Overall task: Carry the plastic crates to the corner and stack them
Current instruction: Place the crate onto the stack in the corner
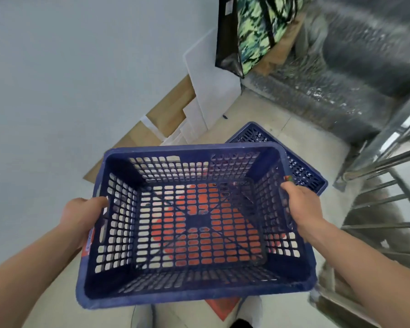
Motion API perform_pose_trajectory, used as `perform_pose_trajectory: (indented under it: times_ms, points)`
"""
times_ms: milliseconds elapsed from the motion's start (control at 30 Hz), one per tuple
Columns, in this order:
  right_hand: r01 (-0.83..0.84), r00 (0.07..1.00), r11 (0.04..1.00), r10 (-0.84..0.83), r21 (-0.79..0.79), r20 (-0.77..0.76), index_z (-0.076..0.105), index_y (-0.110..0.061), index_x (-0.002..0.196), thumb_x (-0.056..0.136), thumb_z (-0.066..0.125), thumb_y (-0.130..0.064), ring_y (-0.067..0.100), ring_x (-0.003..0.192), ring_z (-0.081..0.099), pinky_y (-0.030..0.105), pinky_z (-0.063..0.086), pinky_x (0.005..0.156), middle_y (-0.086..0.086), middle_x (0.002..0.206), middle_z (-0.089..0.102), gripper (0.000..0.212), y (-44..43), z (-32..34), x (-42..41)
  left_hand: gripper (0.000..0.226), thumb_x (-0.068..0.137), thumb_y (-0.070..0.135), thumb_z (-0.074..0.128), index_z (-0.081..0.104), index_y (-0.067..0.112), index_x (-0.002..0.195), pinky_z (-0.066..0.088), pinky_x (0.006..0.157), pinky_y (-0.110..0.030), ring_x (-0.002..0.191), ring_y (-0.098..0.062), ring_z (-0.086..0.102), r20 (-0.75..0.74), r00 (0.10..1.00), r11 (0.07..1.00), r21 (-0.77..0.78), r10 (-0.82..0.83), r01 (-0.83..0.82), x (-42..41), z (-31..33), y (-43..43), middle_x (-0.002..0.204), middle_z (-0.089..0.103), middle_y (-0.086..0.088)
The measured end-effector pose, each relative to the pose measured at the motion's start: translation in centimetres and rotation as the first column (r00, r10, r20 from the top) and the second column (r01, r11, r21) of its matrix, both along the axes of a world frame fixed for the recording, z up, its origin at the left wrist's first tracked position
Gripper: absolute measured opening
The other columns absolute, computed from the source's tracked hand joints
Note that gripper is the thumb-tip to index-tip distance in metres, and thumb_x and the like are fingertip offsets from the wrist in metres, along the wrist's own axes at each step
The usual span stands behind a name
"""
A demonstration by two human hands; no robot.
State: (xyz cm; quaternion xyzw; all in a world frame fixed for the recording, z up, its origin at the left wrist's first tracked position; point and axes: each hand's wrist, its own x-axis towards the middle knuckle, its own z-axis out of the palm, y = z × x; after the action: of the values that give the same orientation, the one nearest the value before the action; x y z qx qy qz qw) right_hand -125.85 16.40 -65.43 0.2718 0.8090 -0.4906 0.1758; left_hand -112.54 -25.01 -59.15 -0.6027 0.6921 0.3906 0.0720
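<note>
Here, in the head view, the left hand (81,214) and right hand (301,204) hold an empty blue crate (199,294) above the floor (258,110), fingers curled round its side rims, just short of a second crate (303,171) lying near the corner, onto which it likely needs aligning and lowering.

My left hand (85,214) and right hand (303,204): bare, forearms likewise. Light grey trousers (141,316) below. One black shoe (243,324) toe showing.
</note>
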Motion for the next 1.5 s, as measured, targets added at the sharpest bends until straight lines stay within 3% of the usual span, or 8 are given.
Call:
perform_pose_trajectory:
  times_ms: [300,400,567,667,867,1000,1333,1500]
  points:
    - [0.027,0.998,0.994,-0.02,-0.104,0.067,0.074,-0.01,0.104,0.09,0.067,-0.045,0.034,0.093,0.069,0.046,0.052,0.088,0.009,0.1,0.074,0.038,5.1,0.2,-6.7,0.01,0.082,0.01,0.066,0.062,0.001,0.087,0.06,0.083,-0.051,0.078,-0.038,0.071,-0.049,0.998,0.991,0.124,-0.039,0.045,-4.7,0.3,6.9,0.086,0.072,-0.021]
    - [0.026,0.986,0.986,0.002,-0.165,0.168,0.077,-0.014,0.107,0.077,0.072,-0.049,0.038,0.094,0.074,0.055,0.056,0.098,0.013,0.1,0.079,0.047,7.0,-1.8,-7.7,0.019,0.085,0.008,0.065,0.064,-0.003,0.1,0.056,0.069,-0.039,0.074,-0.034,0.068,-0.032,0.999,0.981,0.187,-0.041,0.046,-5.9,-2.3,8.4,0.086,0.072,-0.019]
    - [-0.09,0.975,0.986,0.115,-0.137,0.188,0.058,-0.021,0.12,0.096,0.07,-0.028,0.023,0.098,0.067,0.046,0.05,0.103,0.004,0.112,0.069,0.028,7.2,-3.2,-8.7,0.028,0.088,0.008,0.063,0.059,-0.006,0.112,0.05,0.061,-0.034,0.067,-0.031,0.064,-0.003,1.0,0.97,0.244,0.0,0.0,-8.4,-5.4,9.0,0.08,0.068,-0.016]
    - [-0.059,0.974,0.993,0.079,-0.099,0.213,0.051,-0.02,0.127,0.095,0.071,-0.028,0.021,0.095,0.066,0.036,0.052,0.082,0.003,0.11,0.067,0.039,6.5,-3.4,-9.6,0.029,0.09,0.01,0.062,0.058,-0.004,0.115,0.05,0.06,-0.035,0.068,-0.032,0.065,0.028,1.0,0.96,0.279,-0.002,-0.006,-9.3,-5.8,8.6,0.084,0.069,-0.018]
    - [-0.051,0.969,0.997,0.036,0.057,0.245,0.042,-0.026,0.147,0.06,0.074,-0.063,0.033,0.114,0.064,0.053,0.049,0.107,0.007,0.13,0.064,0.101,8.1,-8.0,-9.8,0.035,0.088,0.011,0.064,0.055,-0.002,0.12,0.054,0.066,-0.04,0.077,-0.038,0.071,0.11,0.991,0.934,0.354,-0.078,0.035,-8.9,-5.4,7.9,0.093,0.073,-0.023]
    - [-0.114,0.946,0.993,0.096,0.043,0.309,0.05,-0.018,0.134,0.072,0.074,-0.051,0.028,0.104,0.067,0.051,0.05,0.104,0.006,0.12,0.069,0.074,6.3,-5.5,-9.4,0.042,0.083,0.013,0.067,0.052,0.002,0.12,0.058,0.078,-0.05,0.081,-0.04,0.071,0.124,0.99,0.94,0.341,-0.064,0.018,-9.0,-5.5,8.1,0.096,0.072,-0.024]
    - [-0.278,0.929,0.956,0.243,0.094,0.28,0.066,-0.019,0.107,0.062,0.063,-0.067,0.032,0.091,0.07,0.056,0.056,0.093,0.006,0.096,0.074,0.066,8.8,-4.3,-14.3,0.033,0.08,0.016,0.066,0.059,0.002,0.108,0.057,0.084,-0.064,0.085,-0.047,0.071,0.027,0.994,0.946,0.307,0.104,-0.107,-9.8,-1.1,10.3,0.099,0.072,-0.03]
    - [-0.371,0.926,0.917,0.353,0.149,0.132,0.058,-0.016,0.115,0.094,0.065,-0.043,0.028,0.084,0.061,0.04,0.044,0.074,0.009,0.101,0.069,0.034,5.8,3.8,-16.5,0.017,0.095,0.016,0.058,0.062,0.0,0.101,0.052,0.043,-0.027,0.047,-0.022,0.068,-0.083,0.973,0.94,0.288,0.213,-0.181,-8.5,5.7,12.0,0.066,0.074,-0.014]
